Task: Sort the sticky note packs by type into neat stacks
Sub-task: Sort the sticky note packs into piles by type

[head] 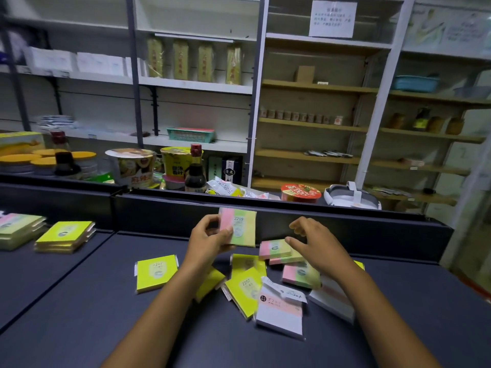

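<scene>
The left hand (210,241) grips one pink-green-yellow striped sticky note pack (240,228). The right hand (316,243), fingers spread, hovers over three more striped packs (276,248). Two neat stacks (65,236) sit left on the dark worktop (79,314).

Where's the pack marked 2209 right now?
In the head view, the 2209 pack is held upright in the left hand, just left of centre, in front of the dark back wall, above the loose packs.
</scene>
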